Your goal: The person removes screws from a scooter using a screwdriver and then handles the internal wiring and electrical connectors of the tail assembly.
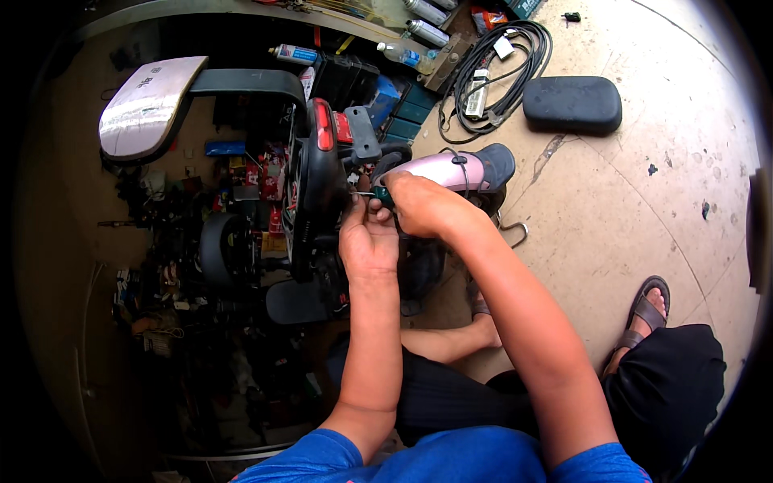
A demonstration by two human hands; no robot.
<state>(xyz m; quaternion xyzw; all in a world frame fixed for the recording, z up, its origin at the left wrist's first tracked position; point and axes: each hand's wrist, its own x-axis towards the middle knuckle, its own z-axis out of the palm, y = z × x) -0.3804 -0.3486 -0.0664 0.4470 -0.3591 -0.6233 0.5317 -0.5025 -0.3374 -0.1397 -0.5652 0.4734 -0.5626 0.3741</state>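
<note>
My right hand (421,206) is closed round the dark green handle of a screwdriver (380,195). The screwdriver's thin metal shaft points left, toward the black rear body (310,201) of a small scooter lying on its side. Palm up, my left hand (369,241) has its fingers curled at the shaft's tip, close against that black body. What its fingertips pinch there is too small to make out. A red tail light (323,125) sits on the body above my hands. Just beyond my right hand is a pink panel (439,171) with a dark end.
A pink-topped footboard-like part (149,109) juts out at upper left on a black arm. On the floor lie a black padded cushion (572,105) and a coiled black cable with a power strip (477,95). Spray cans (427,32) and a plastic bottle (407,56) stand at the back.
</note>
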